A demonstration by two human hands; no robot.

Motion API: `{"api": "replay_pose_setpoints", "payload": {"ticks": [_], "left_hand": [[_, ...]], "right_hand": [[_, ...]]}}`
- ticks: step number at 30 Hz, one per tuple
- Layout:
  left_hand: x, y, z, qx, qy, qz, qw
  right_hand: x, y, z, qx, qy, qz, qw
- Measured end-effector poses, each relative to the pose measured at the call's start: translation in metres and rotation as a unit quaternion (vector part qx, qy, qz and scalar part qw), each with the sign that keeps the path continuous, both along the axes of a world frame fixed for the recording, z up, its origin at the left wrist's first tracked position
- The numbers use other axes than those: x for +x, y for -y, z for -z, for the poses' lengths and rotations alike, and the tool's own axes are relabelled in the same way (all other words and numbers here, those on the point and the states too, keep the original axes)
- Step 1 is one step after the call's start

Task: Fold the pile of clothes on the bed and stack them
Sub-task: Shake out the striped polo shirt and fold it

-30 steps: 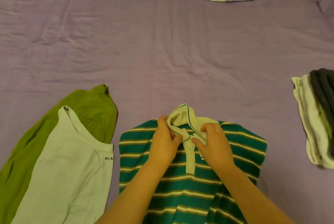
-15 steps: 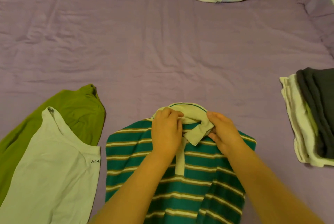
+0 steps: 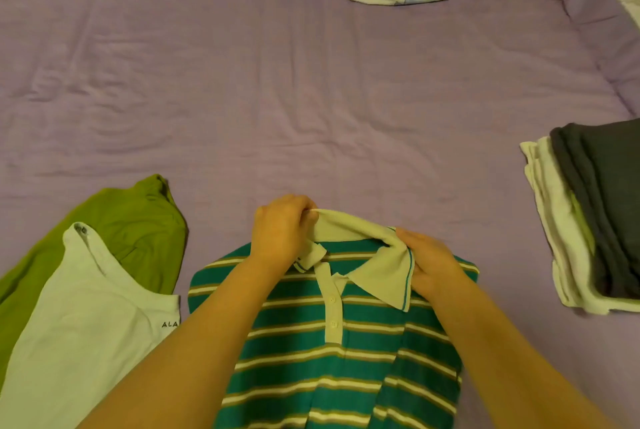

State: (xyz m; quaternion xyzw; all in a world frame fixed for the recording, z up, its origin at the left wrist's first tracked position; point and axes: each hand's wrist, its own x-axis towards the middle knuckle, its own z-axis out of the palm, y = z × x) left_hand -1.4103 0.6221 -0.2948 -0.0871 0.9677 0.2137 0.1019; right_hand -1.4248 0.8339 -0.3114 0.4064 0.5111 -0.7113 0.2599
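Near the front edge of the bed [image 3: 311,89], the striped polo shirt [image 3: 329,352] lies face up while the left hand [image 3: 282,233] and right hand [image 3: 433,266] each pinch its pale collar [image 3: 377,255], apparently straightening it. Next, I judge, the sides need folding inward before it joins the folded stack [image 3: 588,221] at the right.

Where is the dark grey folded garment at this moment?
In the head view the dark grey garment sits at the right edge, on top of a stack of pale folded clothes, right of the striped polo shirt.
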Motion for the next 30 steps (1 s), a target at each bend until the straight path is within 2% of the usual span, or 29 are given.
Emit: {"api": "replay_pose_setpoints", "payload": {"ticks": [3, 5, 7, 9, 11, 13, 16, 21, 23, 25, 27, 28, 30], "left_hand": [[-0.007, 0.001, -0.004, 0.035, 0.023, -0.06, 0.997], [-0.01, -0.004, -0.004, -0.019, 0.021, -0.042, 0.999], [-0.009, -0.014, -0.005, -0.063, -0.023, -0.007, 0.998], [-0.006, -0.033, -0.006, -0.024, -0.019, 0.028, 0.999], [0.0, -0.056, -0.005, 0.052, 0.042, 0.051, 0.997], [0.004, -0.073, 0.001, 0.103, 0.081, 0.047, 0.99], [0.001, -0.086, 0.008, 0.138, 0.09, 0.008, 0.986], [-0.007, -0.084, 0.004, 0.197, 0.054, -0.023, 0.979], [-0.009, -0.072, 0.002, 0.172, 0.05, -0.007, 0.984], [-0.009, -0.053, 0.0, 0.135, 0.046, 0.008, 0.99], [-0.007, -0.029, -0.003, 0.067, 0.055, 0.044, 0.995], [-0.005, -0.017, -0.004, 0.038, 0.068, 0.07, 0.994], [0.0, 0.001, -0.006, 0.022, 0.105, 0.098, 0.989]], "right_hand": [[0.0, -0.002, 0.0, -0.009, -0.006, -0.006, 1.0], [0.001, -0.001, -0.001, -0.026, -0.021, -0.016, 0.999], [0.002, 0.0, 0.001, -0.045, -0.032, -0.009, 0.998], [0.005, -0.001, 0.001, -0.057, -0.042, 0.005, 0.997], [0.009, -0.002, 0.001, -0.06, -0.059, 0.006, 0.996], [0.015, -0.004, 0.001, 0.006, -0.082, -0.049, 0.995], [0.028, -0.01, 0.002, 0.145, -0.118, -0.157, 0.97], [0.033, -0.006, 0.002, 0.149, -0.15, -0.155, 0.965], [0.03, 0.0, 0.0, 0.235, -0.178, -0.215, 0.931], [0.032, 0.003, -0.002, 0.35, -0.223, -0.281, 0.866], [0.034, 0.003, -0.004, 0.424, -0.271, -0.325, 0.801], [0.035, 0.004, -0.004, 0.428, -0.29, -0.342, 0.785], [0.035, 0.01, -0.004, 0.383, -0.311, -0.379, 0.783]]}}
